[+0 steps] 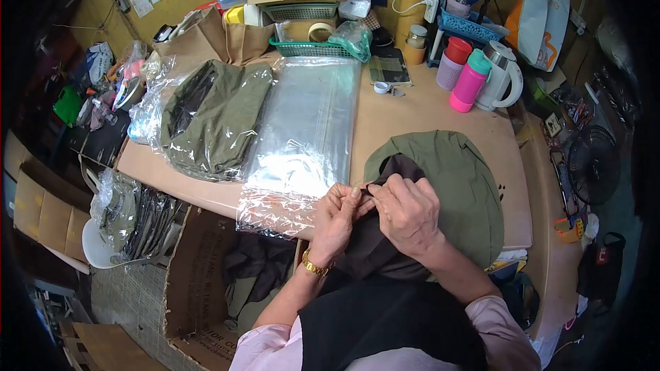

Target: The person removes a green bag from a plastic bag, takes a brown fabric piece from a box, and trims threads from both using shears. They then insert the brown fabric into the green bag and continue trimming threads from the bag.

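An olive-green cloth item (454, 185) with a dark brown lining lies at the table's front right, its rounded edge spread out. My left hand (337, 213) pinches the dark cloth edge between thumb and fingers. Right beside it, my right hand (411, 214) is closed on the same edge, its fingertips nearly touching the left ones. The exact spot between the fingertips is too small to make out. To the left lies a stack of clear plastic bags (302, 124). Beyond that, a folded olive cloth item (230, 120) sits in clear plastic.
A pink bottle (470, 82), a red-lidded cup (454, 65) and a steel kettle (498, 75) stand at the back right. A green basket (313, 48) is at the back. Below the front edge, an open cardboard box (196, 282) holds dark and olive cloth.
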### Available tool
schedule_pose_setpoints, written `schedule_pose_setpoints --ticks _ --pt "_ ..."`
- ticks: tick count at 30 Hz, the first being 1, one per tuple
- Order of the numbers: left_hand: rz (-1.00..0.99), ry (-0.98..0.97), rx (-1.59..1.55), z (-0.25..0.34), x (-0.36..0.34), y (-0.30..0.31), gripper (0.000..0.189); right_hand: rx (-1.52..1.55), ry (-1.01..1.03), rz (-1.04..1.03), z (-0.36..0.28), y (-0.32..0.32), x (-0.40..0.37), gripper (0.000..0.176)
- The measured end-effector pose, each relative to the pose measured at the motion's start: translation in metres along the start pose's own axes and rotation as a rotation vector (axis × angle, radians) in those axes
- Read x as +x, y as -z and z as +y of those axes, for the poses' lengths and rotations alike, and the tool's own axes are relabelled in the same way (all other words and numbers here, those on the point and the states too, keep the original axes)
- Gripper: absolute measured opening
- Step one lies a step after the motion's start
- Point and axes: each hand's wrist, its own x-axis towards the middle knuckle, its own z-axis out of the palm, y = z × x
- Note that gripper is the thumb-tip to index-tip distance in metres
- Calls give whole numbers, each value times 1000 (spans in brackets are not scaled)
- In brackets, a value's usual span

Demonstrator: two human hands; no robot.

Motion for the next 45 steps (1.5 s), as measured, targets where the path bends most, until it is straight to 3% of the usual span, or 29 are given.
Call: schedule_pose_setpoints --ticks 3,5,7,9,11,12,13,15,16,18,21,22,23,25,27,28,30,31,32,33,36,38,41,45 --pt "-53 2 24 5 -4 0 18 241 -140 -20 4 9 4 20" --pt "-28 3 -47 13 -5 -5 16 552 -467 40 9 5 10 20" --pt "-37 9 -25 13 -6 -6 19 535 -462 50 28 -8 6 21" --pt "-49 18 1 16 -6 -1 22 707 -581 -231 49 -21 -3 24" --pt "145 25 -46 22 -1 16 35 710 -597 -159 45 -21 -4 25" --pt "269 -64 -22 19 2 22 45 681 -567 -107 43 -19 -4 22" --pt "276 -74 67 26 2 31 39 653 -538 -55 40 -17 -4 20" --pt "76 -11 378 37 -1 46 40 626 -501 -22 35 -16 -4 18" --pt "79 -11 379 35 0 44 40 600 -464 6 32 -15 -4 17" --pt "-40 -255 834 35 8 23 41 611 -420 10 26 -13 -2 16" --pt "-163 -100 700 42 18 -4 36 618 -376 8 20 -13 -2 16" --pt "-116 -103 602 37 20 -6 24 613 -376 0 19 -13 -3 16" --pt "-122 -103 601 34 22 -3 24 608 -378 3 21 -12 -3 16" --pt "164 -60 150 32 26 11 24 649 -463 36 27 -10 -6 16" --pt "311 -116 12 41 32 42 35 643 -515 23 36 -11 -12 17" --pt "287 -207 114 46 32 49 41 646 -563 7 40 -11 -15 17" --pt "135 -110 420 58 23 46 23 653 -527 19 38 -11 -13 17" --pt "65 -38 636 67 16 28 32 665 -490 24 36 -11 -13 17" --pt "-73 -93 711 59 15 27 53 669 -490 24 34 -12 -13 17" --pt "-118 -104 767 57 15 17 52 654 -473 17 32 -13 -12 16" --pt "-153 -60 680 45 22 2 49 635 -443 1 27 -10 -9 15" --pt "-128 205 464 38 25 -1 36 625 -433 -5 25 -6 -8 15" --pt "-76 68 296 28 20 -8 21 616 -467 -68 24 -1 -10 15" --pt "-39 116 65 19 18 -1 17 484 -468 -22 19 7 -3 24"
